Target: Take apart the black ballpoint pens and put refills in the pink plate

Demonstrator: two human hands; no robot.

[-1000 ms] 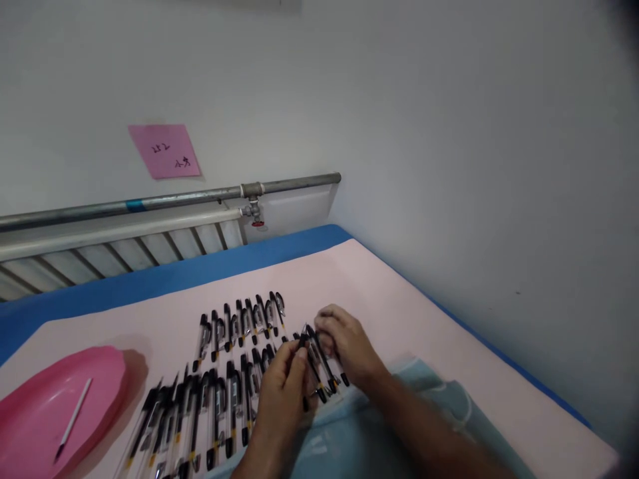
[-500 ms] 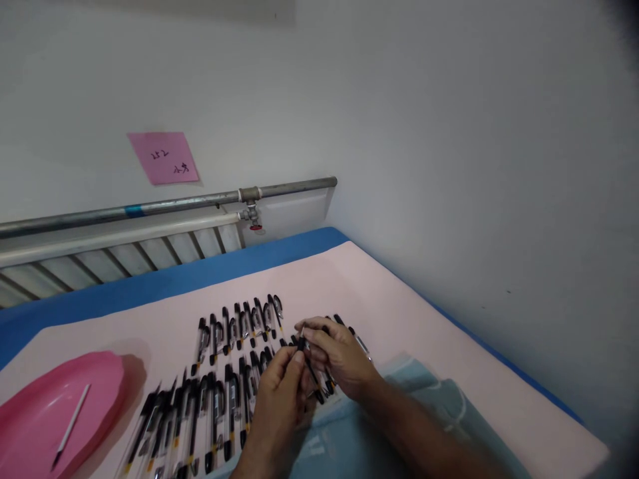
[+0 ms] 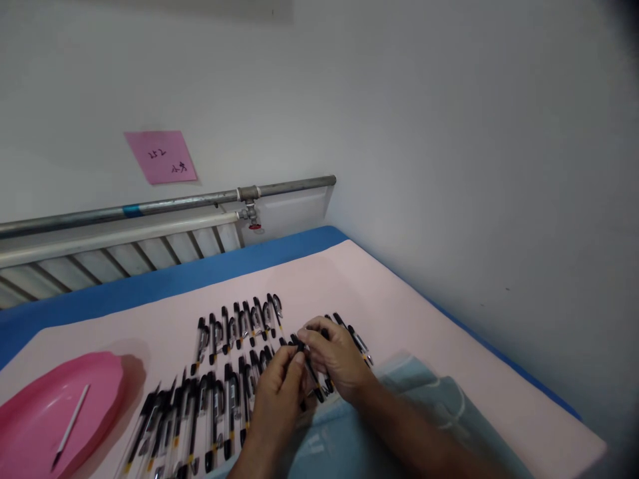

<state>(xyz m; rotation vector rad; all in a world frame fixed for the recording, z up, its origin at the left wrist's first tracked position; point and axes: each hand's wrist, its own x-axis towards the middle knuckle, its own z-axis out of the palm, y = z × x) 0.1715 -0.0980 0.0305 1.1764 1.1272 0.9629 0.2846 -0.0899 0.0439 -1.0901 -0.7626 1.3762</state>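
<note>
Both hands meet over rows of black-capped clear pens point(image 3: 219, 379) lying on a pink sheet point(image 3: 349, 286). My left hand point(image 3: 279, 399) pinches the lower part of one black pen point(image 3: 302, 356) with thumb and fingers. My right hand point(image 3: 335, 358) is closed around the same pen's upper end, fingers curled over it. Two more pens point(image 3: 357, 339) lie just behind my right hand. The pen's tip is hidden between the fingers.
A pink tray point(image 3: 54, 406) with a single white refill point(image 3: 70, 426) sits at the left. A pale blue cloth point(image 3: 429, 406) lies under my right forearm. Blue table edge point(image 3: 150, 283), radiator and pipe point(image 3: 164, 203) run along the wall, with a pink note point(image 3: 160, 156) above.
My right hand has come back from the pens at the right and closed onto the pen that my left hand holds. The hands have drawn tighter together.
</note>
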